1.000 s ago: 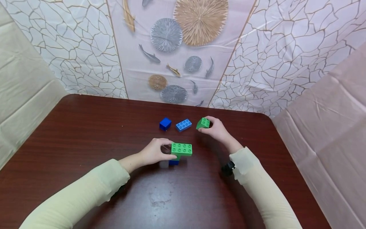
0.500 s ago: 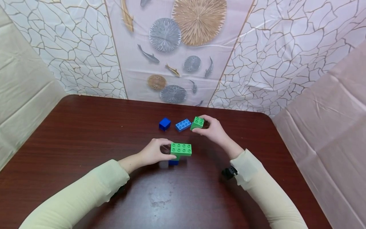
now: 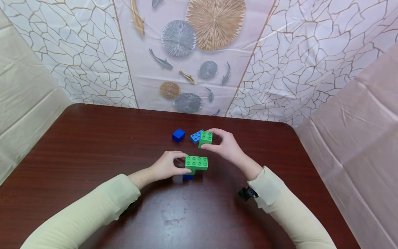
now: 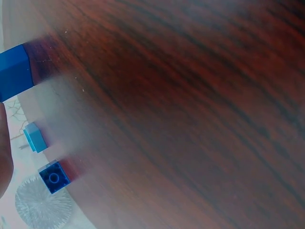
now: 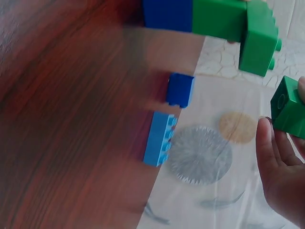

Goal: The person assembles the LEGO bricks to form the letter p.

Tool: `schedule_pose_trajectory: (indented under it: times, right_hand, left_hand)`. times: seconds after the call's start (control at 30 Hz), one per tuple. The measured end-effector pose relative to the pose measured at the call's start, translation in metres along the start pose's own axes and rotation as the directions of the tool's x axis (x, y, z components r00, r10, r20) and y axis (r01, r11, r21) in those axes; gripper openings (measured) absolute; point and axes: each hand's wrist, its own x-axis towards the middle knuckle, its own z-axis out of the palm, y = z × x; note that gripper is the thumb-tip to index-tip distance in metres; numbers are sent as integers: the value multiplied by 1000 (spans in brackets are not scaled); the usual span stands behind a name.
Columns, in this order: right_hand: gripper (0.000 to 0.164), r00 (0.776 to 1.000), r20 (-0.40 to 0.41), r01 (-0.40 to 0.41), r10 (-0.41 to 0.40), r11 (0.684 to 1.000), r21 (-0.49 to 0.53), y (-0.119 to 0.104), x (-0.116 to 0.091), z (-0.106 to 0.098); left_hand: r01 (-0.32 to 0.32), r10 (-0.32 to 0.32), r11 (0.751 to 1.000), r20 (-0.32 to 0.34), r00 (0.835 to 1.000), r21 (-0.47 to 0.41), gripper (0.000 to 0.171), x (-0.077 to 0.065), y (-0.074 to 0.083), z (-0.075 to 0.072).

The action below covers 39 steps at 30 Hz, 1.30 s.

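Note:
My left hand (image 3: 167, 166) grips a stack of toy building bricks, fingers on the far side and thumb on the near side. A long green brick (image 3: 196, 162) tops the stack, over a smaller green brick (image 5: 219, 19) and a dark blue brick (image 5: 167, 14) at the bottom. Up and to the right, my right hand (image 3: 228, 147) pinches a short green brick (image 3: 205, 137), studs upward, held above the table. In the right wrist view that green brick (image 5: 288, 107) shows its underside, apart from the stack.
A loose dark blue brick (image 3: 178, 135) and a light blue eight-stud brick (image 3: 196, 136) lie side by side beyond the hands on the dark wooden table (image 3: 102, 138). The short green brick partly covers the light blue one in the head view. Patterned cloth (image 3: 186, 83) hangs behind the table.
My right hand has moved left and slightly nearer with the short green brick, which now overlaps the light blue brick in the head view. The left hand and its stack stay in place.

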Motion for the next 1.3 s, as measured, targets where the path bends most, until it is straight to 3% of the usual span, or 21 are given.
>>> schedule_pose_trajectory:
  times: [0.5, 1.3]
  right_hand:
    - [44, 993, 81, 86, -87, 996, 23, -16, -8, 18]
    - [43, 977, 162, 141, -141, 990, 11, -14, -15, 31]
  left_hand:
    - [-31, 31, 999, -6, 1000, 12, 35, 0, -2, 0]
    - [-54, 54, 998, -11, 998, 11, 33, 1, -5, 0]
